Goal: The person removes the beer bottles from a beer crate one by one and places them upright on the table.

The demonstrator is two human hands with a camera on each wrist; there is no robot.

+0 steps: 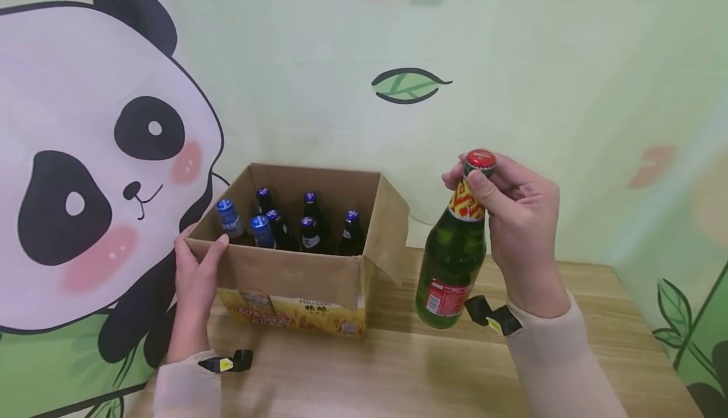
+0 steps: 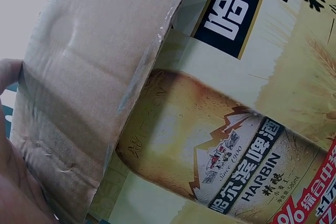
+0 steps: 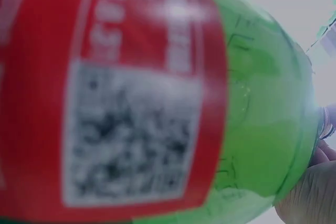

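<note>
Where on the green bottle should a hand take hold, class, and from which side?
Probably by the neck, just below the red cap, coming from the right: the green bottle is slimmer there than at its body, and its top leans rightward in the head view, towards the right hand, which grips it there.

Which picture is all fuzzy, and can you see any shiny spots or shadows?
Right wrist view: the red label on the green bottle is blurry, probably because it's so close, with white glare near its top; left wrist view: a diagonal shadow crosses the box flap, while the printed letters look clearer; head view: soft shadows lie on the table.
</note>
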